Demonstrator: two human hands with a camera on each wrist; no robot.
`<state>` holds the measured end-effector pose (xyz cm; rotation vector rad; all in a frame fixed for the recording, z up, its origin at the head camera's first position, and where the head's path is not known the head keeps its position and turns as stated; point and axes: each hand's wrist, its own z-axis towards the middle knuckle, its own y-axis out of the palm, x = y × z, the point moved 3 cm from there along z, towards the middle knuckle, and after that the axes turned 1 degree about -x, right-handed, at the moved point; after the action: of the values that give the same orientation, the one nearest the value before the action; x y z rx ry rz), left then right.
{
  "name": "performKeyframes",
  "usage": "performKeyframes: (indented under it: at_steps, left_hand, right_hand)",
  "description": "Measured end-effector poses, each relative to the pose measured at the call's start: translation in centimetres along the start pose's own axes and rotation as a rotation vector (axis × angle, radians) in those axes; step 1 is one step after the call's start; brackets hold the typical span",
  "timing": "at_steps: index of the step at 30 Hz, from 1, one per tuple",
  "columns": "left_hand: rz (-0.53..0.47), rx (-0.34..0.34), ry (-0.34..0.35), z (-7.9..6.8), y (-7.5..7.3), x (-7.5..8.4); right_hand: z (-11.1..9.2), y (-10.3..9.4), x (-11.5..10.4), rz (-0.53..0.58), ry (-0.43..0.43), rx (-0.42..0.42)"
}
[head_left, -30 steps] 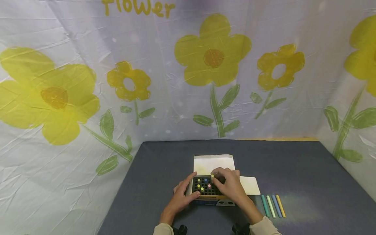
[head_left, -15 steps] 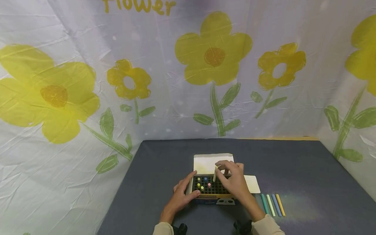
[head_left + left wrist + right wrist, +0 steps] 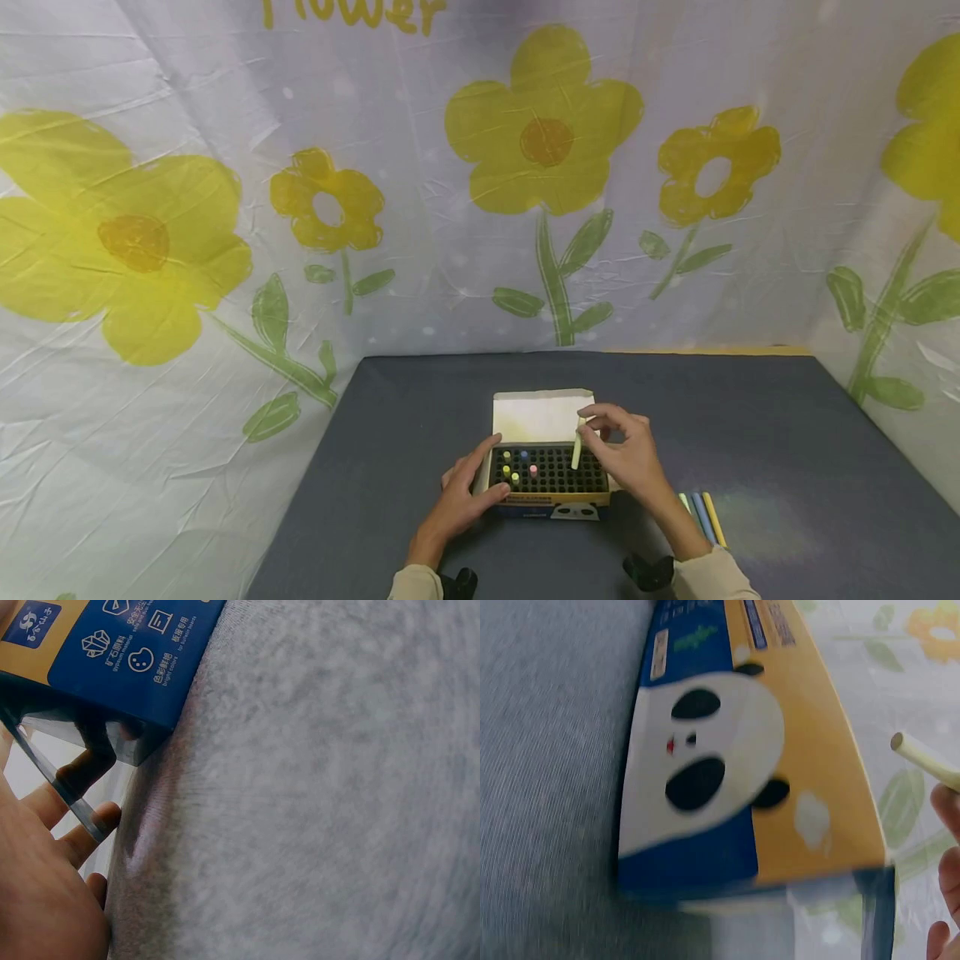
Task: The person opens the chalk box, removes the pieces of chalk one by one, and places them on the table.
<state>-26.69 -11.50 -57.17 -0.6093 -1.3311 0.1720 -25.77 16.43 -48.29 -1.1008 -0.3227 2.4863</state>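
Observation:
A chalk box (image 3: 558,500) lies open on the dark table, its black insert full of holes. Several chalk ends stick up from its left half, among them a pink one (image 3: 533,472) and a blue one (image 3: 524,455). My left hand (image 3: 459,500) grips the box's left end, thumb on the front corner and fingers toward the back. Above the insert's right part, my right hand (image 3: 630,454) pinches a pale yellow chalk stick (image 3: 577,450) by its top; it hangs nearly upright. The right wrist view shows the stick's lower end (image 3: 922,756) apart from the box.
A white lid flap (image 3: 532,417) stands up behind the box. On the table (image 3: 420,400) to the right lie a blue chalk (image 3: 703,517), an orange-yellow chalk (image 3: 715,518) and part of a pale green one, partly behind my right forearm. Flower-printed cloth hangs around the table.
My right hand has drawn the pale yellow chalk up out of the insert and moved right with it. The right forearm now covers the green chalk. My left hand stays on the box.

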Motion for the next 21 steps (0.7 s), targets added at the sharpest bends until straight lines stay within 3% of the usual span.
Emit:
performKeyframes:
  at_steps: [15,21]
  left_hand:
    - [0.012,0.008,-0.005,0.0,-0.1,0.2]
    - [0.024,0.019,-0.001,0.0,0.1,0.0]
  right_hand:
    - [-2.0,-5.2,2.9,0.004,0.057,-0.041]
    - [-2.9,-6.8,3.3,-0.006,0.122,-0.038]
